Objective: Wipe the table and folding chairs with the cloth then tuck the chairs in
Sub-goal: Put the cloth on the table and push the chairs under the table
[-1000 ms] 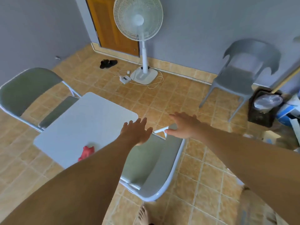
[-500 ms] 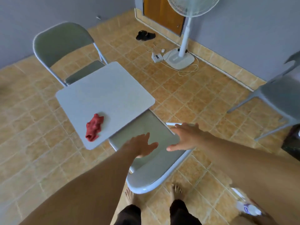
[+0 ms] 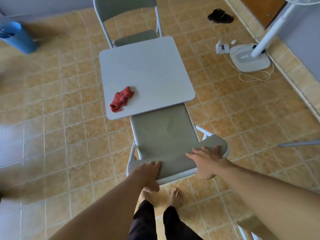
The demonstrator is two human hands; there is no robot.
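- Cloth (image 3: 122, 99), red and crumpled, lies loose on the near-left part of the table (image 3: 147, 70); neither of your hands touches it.
- Your left hand (image 3: 148, 172) grips the near chair (image 3: 164, 135) at its backrest's top edge, fingers over it, thumb under.
- Your right hand (image 3: 205, 161) rests flat and unclenched on the backrest.
- Far chair (image 3: 128, 16) has its seat partly under the table.
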